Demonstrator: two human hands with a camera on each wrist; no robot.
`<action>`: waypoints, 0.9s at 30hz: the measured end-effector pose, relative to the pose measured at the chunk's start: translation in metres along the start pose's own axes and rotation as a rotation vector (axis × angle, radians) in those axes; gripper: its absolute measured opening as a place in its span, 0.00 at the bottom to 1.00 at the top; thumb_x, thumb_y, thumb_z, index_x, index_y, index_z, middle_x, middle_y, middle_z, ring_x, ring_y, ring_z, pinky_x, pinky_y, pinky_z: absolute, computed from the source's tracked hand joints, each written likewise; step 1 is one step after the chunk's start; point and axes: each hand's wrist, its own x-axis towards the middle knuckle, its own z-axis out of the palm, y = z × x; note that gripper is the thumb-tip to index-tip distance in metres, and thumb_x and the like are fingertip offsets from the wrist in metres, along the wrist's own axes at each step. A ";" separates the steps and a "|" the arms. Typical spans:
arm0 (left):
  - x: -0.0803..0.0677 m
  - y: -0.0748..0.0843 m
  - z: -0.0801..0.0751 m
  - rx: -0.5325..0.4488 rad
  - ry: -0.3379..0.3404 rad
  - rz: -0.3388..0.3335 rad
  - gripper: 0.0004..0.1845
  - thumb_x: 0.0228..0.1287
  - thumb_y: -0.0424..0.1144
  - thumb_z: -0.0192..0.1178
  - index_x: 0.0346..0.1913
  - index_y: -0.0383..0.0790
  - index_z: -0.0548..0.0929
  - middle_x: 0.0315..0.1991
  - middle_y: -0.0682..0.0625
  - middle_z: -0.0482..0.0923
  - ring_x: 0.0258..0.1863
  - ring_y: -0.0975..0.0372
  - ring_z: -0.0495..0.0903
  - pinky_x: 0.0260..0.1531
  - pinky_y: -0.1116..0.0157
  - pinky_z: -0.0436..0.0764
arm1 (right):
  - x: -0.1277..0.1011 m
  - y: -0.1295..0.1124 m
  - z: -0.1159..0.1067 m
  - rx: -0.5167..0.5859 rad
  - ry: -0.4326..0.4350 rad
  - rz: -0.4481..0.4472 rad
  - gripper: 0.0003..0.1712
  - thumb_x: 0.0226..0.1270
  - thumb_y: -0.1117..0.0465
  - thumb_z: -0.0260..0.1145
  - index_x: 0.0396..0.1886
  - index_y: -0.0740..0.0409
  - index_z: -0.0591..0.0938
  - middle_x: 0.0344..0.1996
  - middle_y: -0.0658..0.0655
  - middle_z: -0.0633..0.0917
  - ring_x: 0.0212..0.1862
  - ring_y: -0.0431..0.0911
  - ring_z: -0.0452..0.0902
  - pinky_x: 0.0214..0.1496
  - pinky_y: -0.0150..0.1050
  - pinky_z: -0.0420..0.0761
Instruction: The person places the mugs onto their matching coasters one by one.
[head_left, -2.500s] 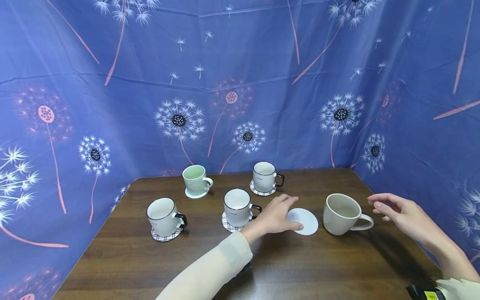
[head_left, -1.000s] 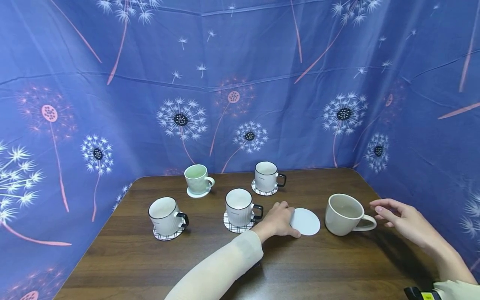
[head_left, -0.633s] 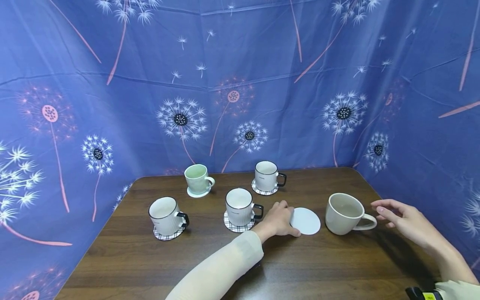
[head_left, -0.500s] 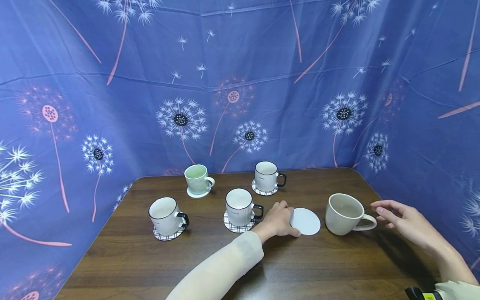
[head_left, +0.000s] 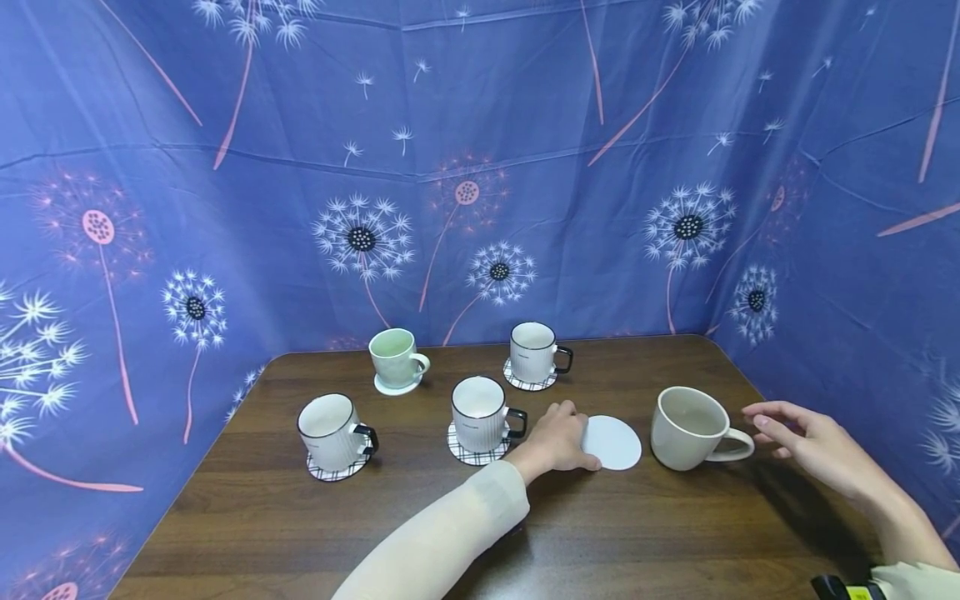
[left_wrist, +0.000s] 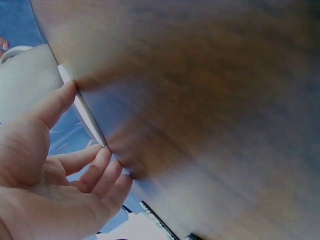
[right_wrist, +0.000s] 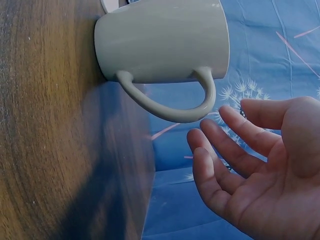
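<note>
My left hand [head_left: 556, 439] lies low on the desk [head_left: 315, 533], thumb and fingertips set against the near-left edge of the plain white coaster [head_left: 612, 442]. The left wrist view shows the thumb and forefinger touching that thin rim, pinching it lightly; whether the disc has lifted off the wood I cannot tell. The coaster lies flat between the nearer striped mug [head_left: 479, 414] and the beige mug [head_left: 688, 427], just beside the latter but not under it.

My right hand [head_left: 806, 439] hangs beside the beige mug's handle [head_left: 731, 446], fingers spread and slack, holding nothing. From the right wrist view the fingertips are close to the handle loop [right_wrist: 172, 102] yet clear of it.

I judge the step in hand to be the pairing of this last bare mug with its coaster: the green mug [head_left: 394, 357] and the three striped ones each stand on a mat. The next move, as I read it, calls for the right hand to close through the handle and raise the mug while the left hand steadies or slides the disc beneath.

The head view gives the whole layout; only the wrist views settle contact, rim touched on the left, handle untouched on the right. The left wrist picture is much blurred on the wood.
</note>
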 end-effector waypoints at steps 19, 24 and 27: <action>0.003 0.003 -0.001 0.031 -0.008 -0.001 0.40 0.59 0.64 0.76 0.68 0.42 0.83 0.61 0.51 0.77 0.58 0.61 0.74 0.54 0.67 0.79 | -0.007 0.010 0.004 0.061 -0.070 0.034 0.16 0.87 0.61 0.56 0.60 0.66 0.81 0.39 0.41 0.88 0.39 0.35 0.85 0.36 0.34 0.83; 0.001 0.003 -0.002 0.027 -0.008 -0.003 0.40 0.58 0.63 0.76 0.67 0.43 0.83 0.63 0.51 0.77 0.58 0.61 0.75 0.54 0.66 0.79 | -0.005 0.009 0.008 0.077 -0.111 0.041 0.18 0.87 0.61 0.55 0.61 0.71 0.80 0.41 0.41 0.87 0.38 0.38 0.85 0.36 0.35 0.83; 0.002 0.002 -0.001 0.025 -0.009 -0.004 0.40 0.58 0.63 0.76 0.67 0.43 0.83 0.63 0.51 0.77 0.58 0.61 0.75 0.55 0.66 0.79 | -0.004 0.009 0.009 0.071 -0.120 0.043 0.19 0.87 0.61 0.55 0.61 0.73 0.79 0.40 0.42 0.87 0.37 0.39 0.85 0.35 0.35 0.83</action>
